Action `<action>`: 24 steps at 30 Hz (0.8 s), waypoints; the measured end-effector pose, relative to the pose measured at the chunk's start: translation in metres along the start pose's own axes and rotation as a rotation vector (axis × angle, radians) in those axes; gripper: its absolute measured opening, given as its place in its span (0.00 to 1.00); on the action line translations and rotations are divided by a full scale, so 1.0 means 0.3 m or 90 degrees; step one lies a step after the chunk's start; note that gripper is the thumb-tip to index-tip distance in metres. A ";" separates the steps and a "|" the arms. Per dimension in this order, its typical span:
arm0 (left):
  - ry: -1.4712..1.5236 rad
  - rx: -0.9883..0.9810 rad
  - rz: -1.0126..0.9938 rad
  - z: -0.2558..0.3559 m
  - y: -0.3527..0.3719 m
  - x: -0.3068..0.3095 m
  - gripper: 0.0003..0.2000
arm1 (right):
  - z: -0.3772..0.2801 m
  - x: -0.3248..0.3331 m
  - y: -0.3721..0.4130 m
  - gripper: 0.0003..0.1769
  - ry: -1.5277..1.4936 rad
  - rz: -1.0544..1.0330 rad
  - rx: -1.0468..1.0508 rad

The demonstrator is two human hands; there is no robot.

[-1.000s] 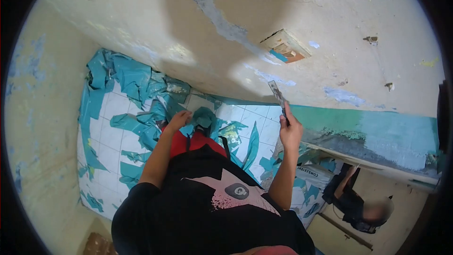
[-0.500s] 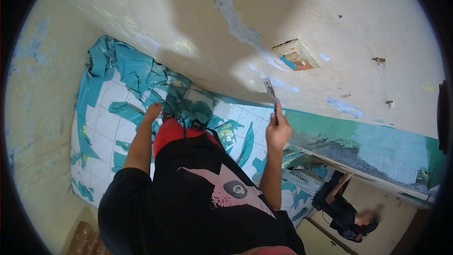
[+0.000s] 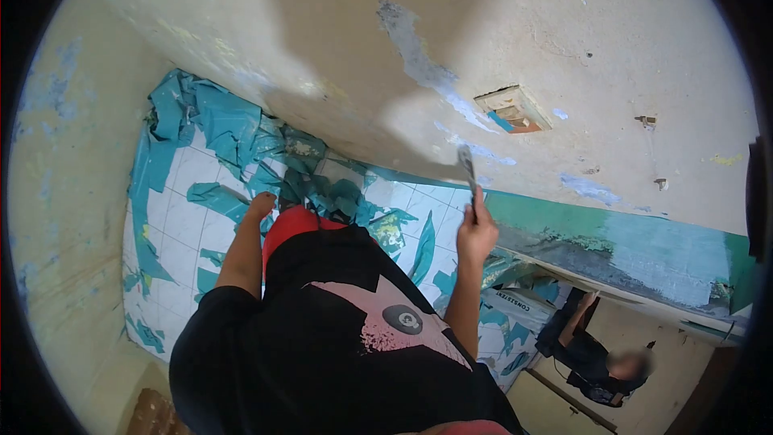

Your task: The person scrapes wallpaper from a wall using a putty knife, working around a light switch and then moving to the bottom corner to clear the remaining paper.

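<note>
My right hand (image 3: 477, 235) is closed around the handle of a putty knife (image 3: 467, 165). Its metal blade points up at the beige wall (image 3: 564, 48) and overlaps a bluish bare patch (image 3: 489, 153) in this view. Above the blade are a long grey scraped streak (image 3: 419, 52) and a recessed wall box (image 3: 513, 109) with a broken edge. My left hand (image 3: 262, 204) hangs low at my side with its fingers curled in, over the littered floor; nothing shows in it.
Peeled teal sheets (image 3: 213, 117) lie heaped along the wall's foot and scattered over white floor tiles (image 3: 181, 213). Another person (image 3: 592, 354) in dark clothes is at the lower right, one arm raised to the wall. Near them lies a white printed sack (image 3: 515, 306).
The wall has shifted slightly down and right in view. The putty knife stands a little more upright, still in my right hand. My left hand has dropped slightly in view.
</note>
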State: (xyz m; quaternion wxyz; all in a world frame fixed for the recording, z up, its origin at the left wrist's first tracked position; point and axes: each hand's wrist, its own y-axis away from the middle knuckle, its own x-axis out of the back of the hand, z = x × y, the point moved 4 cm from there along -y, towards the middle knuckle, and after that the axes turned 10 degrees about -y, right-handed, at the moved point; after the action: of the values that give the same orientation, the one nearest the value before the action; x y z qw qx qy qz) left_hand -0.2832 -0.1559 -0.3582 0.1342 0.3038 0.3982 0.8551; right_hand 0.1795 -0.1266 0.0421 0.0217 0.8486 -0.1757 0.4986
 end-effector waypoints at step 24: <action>0.013 -0.210 -0.113 0.618 0.044 -0.060 0.21 | 0.185 -0.093 0.157 0.23 -0.282 -0.170 -0.166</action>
State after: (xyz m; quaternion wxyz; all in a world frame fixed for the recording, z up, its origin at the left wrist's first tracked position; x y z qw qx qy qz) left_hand -0.1530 -0.0617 -0.2632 0.2534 0.2328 0.2792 0.8964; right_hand 0.1987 -0.1749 -0.0161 0.1572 0.9424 -0.1251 0.2673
